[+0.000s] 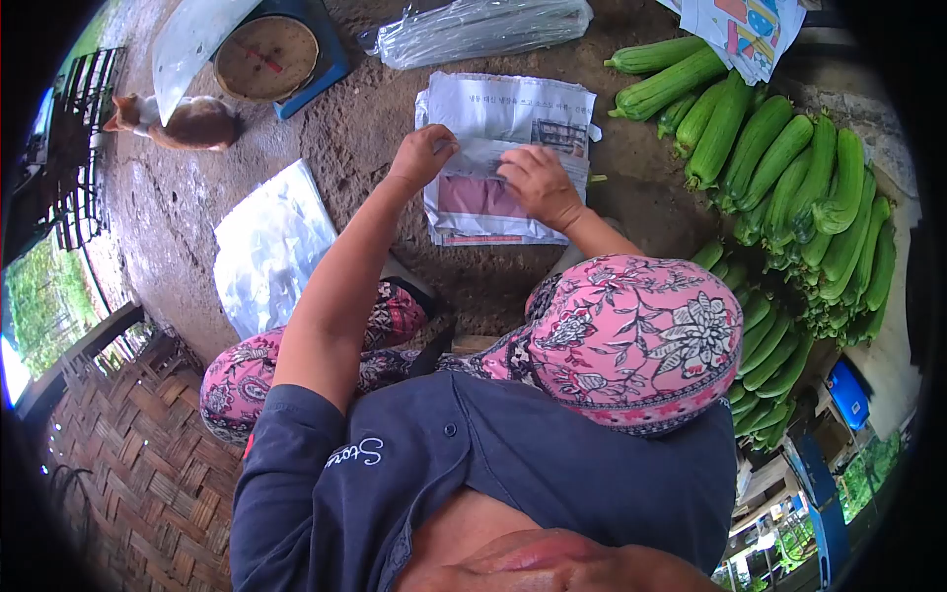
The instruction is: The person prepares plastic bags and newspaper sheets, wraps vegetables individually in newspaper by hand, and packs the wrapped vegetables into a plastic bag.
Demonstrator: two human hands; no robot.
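A stack of newspaper sheets (pixel 483 104) lies on the ground in front of my knees, with a sheet folded over across its middle. My left hand (pixel 424 156) is closed at the left end of that fold, fingertips pinching the paper. Curled over the fold's right part is my right hand (pixel 545 185), its fingers slightly blurred and gripping the sheet. A small green stem tip (pixel 597 179) pokes out at the right edge of the paper; whatever it belongs to is hidden.
Long green gourds (pixel 769 163) are piled to the right, with printed paper (pixel 745 35) above them. Clear plastic bags (pixel 483 32) lie beyond the newspaper. White plastic sheets (pixel 276 252) lie left. A round-dial scale (pixel 266 59) and a cat (pixel 187 123) are at upper left.
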